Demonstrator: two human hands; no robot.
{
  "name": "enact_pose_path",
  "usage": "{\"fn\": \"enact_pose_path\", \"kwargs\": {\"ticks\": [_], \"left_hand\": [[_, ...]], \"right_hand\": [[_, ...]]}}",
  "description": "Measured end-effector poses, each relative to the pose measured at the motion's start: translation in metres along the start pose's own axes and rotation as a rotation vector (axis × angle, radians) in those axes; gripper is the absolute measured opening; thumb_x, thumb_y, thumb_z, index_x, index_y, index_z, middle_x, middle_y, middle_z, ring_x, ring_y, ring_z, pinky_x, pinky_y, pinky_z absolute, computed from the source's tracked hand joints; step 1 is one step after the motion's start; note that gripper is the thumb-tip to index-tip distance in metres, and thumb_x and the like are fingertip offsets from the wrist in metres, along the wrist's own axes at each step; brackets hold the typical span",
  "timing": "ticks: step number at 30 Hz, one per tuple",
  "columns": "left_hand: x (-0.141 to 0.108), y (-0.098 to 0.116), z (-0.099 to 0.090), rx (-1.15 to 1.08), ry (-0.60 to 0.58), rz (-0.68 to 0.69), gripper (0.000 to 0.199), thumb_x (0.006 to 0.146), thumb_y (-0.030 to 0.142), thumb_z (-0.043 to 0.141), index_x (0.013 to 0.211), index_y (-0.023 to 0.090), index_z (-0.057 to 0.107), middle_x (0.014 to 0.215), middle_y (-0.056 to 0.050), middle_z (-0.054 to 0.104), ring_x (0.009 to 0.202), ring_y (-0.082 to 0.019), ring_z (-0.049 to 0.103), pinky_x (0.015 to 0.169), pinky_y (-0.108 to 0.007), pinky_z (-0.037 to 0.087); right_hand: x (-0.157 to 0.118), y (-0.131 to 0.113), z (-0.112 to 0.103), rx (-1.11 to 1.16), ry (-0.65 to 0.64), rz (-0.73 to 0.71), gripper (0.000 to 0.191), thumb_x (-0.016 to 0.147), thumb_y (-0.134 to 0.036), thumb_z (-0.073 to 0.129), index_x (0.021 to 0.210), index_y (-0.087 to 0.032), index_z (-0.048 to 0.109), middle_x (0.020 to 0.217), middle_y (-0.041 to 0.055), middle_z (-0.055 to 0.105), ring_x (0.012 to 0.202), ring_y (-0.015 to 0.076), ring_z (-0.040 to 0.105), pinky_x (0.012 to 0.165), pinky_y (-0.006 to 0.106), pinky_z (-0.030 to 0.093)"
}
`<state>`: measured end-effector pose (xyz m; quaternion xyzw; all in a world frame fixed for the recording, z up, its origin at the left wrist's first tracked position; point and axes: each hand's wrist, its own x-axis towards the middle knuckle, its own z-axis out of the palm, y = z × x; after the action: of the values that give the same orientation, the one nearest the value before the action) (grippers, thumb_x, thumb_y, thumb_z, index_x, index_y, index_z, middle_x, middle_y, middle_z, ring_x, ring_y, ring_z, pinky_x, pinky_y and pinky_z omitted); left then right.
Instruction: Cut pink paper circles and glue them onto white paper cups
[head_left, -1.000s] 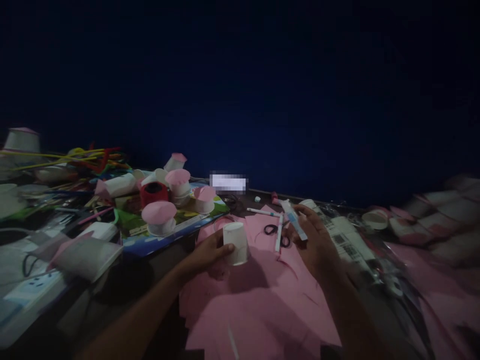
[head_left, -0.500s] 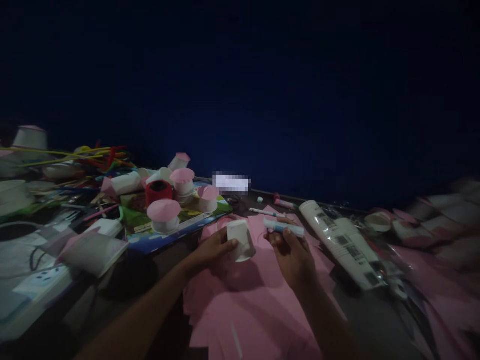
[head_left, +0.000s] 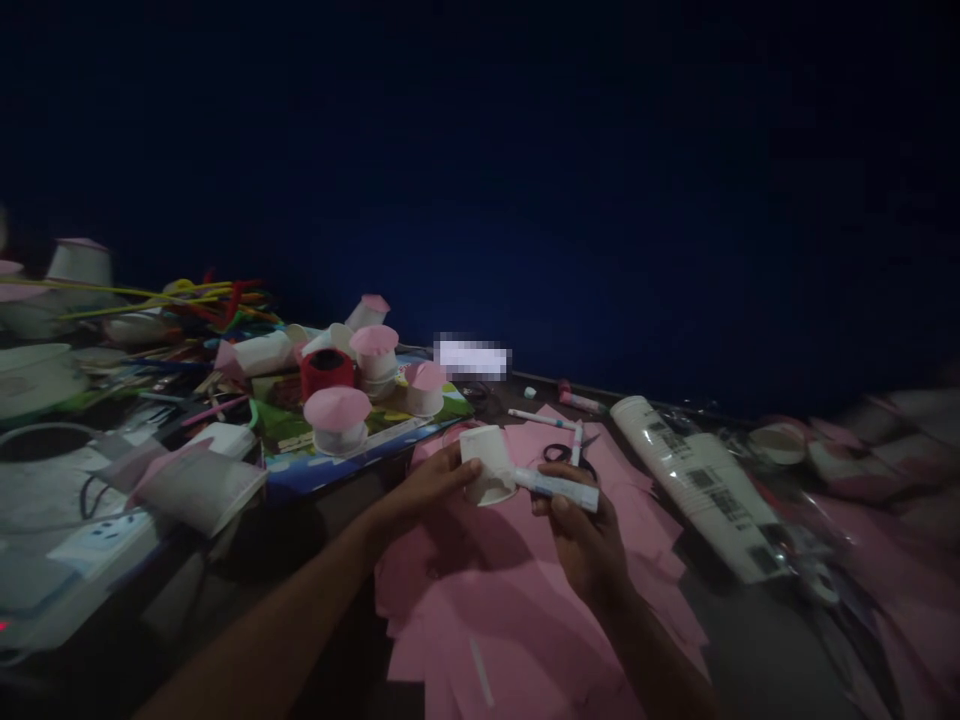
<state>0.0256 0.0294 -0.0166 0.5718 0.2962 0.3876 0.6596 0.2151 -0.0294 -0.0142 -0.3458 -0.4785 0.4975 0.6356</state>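
In the head view my left hand (head_left: pixel 444 478) is closed around a small white paper cup (head_left: pixel 486 462), thumb on its side. My right hand (head_left: pixel 583 530) grips a glue stick (head_left: pixel 556 486), white with a blue label. The tip of the glue stick points left and appears to touch the cup's right side. Below both hands spread overlapping sheets of pink paper (head_left: pixel 517 620). Just beyond my right hand lie black-handled scissors (head_left: pixel 559 455), partly hidden by it.
Left of centre, cups with pink cone tops (head_left: pixel 337 412) stand on a colourful board (head_left: pixel 315 470) beside a red roll (head_left: pixel 326 372). A white power strip (head_left: pixel 112 540) lies at left. Wrapped stacked cups (head_left: pixel 694 485) lie to the right. Pipe cleaners (head_left: pixel 202 298) are heaped at back left.
My right hand has lowered the glue stick and brought its tip against the cup. The scissors beyond it have come into sight. The view has shifted slightly.
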Motion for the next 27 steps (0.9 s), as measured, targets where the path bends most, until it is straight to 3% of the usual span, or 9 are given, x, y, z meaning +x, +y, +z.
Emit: {"fn": "enact_pose_path", "kwargs": {"ticks": [3, 5, 9, 12, 15, 18, 21, 27], "left_hand": [[-0.003, -0.001, 0.003, 0.039, 0.002, 0.003, 0.053, 0.076, 0.045, 0.058, 0.119, 0.015, 0.05, 0.101, -0.009, 0.062, 0.088, -0.02, 0.056, 0.074, -0.028, 0.044], [-0.007, -0.001, 0.007, 0.093, -0.004, -0.062, 0.053, 0.075, 0.041, 0.061, 0.119, 0.016, 0.048, 0.096, -0.008, 0.062, 0.077, -0.017, 0.058, 0.064, -0.026, 0.046], [-0.016, 0.0, 0.016, 0.217, -0.007, -0.227, 0.052, 0.074, 0.032, 0.058, 0.122, 0.021, 0.042, 0.087, -0.005, 0.06, 0.054, -0.012, 0.054, 0.041, -0.021, 0.04], [-0.017, 0.002, 0.021, 0.301, 0.029, -0.159, 0.046, 0.069, 0.021, 0.059, 0.113, 0.02, 0.048, 0.093, -0.004, 0.06, 0.069, -0.015, 0.056, 0.049, -0.021, 0.043], [-0.016, 0.004, 0.022, 0.343, 0.011, -0.095, 0.045, 0.065, 0.017, 0.06, 0.109, 0.018, 0.051, 0.099, -0.004, 0.061, 0.085, -0.018, 0.056, 0.064, -0.025, 0.047], [-0.015, 0.005, 0.021, 0.393, 0.005, -0.071, 0.048, 0.063, 0.016, 0.06, 0.11, 0.018, 0.051, 0.102, -0.003, 0.061, 0.09, -0.02, 0.055, 0.073, -0.027, 0.046], [-0.015, 0.004, 0.021, 0.439, 0.001, -0.067, 0.046, 0.063, 0.017, 0.059, 0.109, 0.018, 0.052, 0.099, -0.002, 0.061, 0.088, -0.02, 0.055, 0.07, -0.027, 0.045], [-0.015, 0.008, 0.02, 0.606, 0.017, 0.003, 0.042, 0.06, 0.017, 0.062, 0.101, 0.02, 0.055, 0.099, -0.001, 0.059, 0.087, -0.019, 0.053, 0.072, -0.027, 0.042]], "right_hand": [[0.004, -0.004, 0.003, 0.039, 0.031, -0.051, 0.024, 0.078, -0.031, 0.059, 0.101, -0.022, 0.059, 0.068, -0.0005, 0.059, 0.067, 0.0138, 0.056, 0.069, 0.032, 0.045], [0.009, -0.005, 0.002, -0.028, 0.144, -0.118, 0.029, 0.08, -0.031, 0.056, 0.108, -0.023, 0.055, 0.071, -0.0005, 0.06, 0.07, 0.0143, 0.057, 0.073, 0.035, 0.045], [0.021, -0.006, -0.011, -0.363, 0.348, -0.137, 0.045, 0.079, -0.03, 0.057, 0.123, -0.022, 0.047, 0.063, -0.0039, 0.055, 0.055, 0.0107, 0.05, 0.059, 0.028, 0.044], [0.029, -0.004, -0.026, -0.489, 0.316, -0.098, 0.042, 0.078, -0.036, 0.057, 0.117, -0.02, 0.054, 0.072, -0.0003, 0.058, 0.061, 0.012, 0.053, 0.058, 0.026, 0.043], [0.037, -0.001, -0.036, -0.454, 0.338, -0.068, 0.039, 0.084, -0.042, 0.044, 0.113, -0.02, 0.058, 0.075, 0.002, 0.06, 0.068, 0.0129, 0.056, 0.06, 0.026, 0.044], [0.046, 0.001, -0.041, -0.371, 0.365, -0.044, 0.045, 0.084, -0.041, 0.043, 0.125, -0.022, 0.046, 0.069, -0.0008, 0.06, 0.054, 0.0102, 0.052, 0.053, 0.024, 0.043], [0.058, 0.001, -0.046, -0.387, 0.325, -0.034, 0.058, 0.08, -0.04, 0.051, 0.132, -0.025, 0.031, 0.068, -0.0032, 0.06, 0.047, 0.0092, 0.049, 0.049, 0.024, 0.043], [0.109, 0.004, -0.062, -0.809, 0.295, -0.002, 0.036, 0.076, -0.046, 0.047, 0.091, -0.015, 0.059, 0.077, 0.0052, 0.063, 0.066, 0.0163, 0.057, 0.061, 0.028, 0.045]]}}
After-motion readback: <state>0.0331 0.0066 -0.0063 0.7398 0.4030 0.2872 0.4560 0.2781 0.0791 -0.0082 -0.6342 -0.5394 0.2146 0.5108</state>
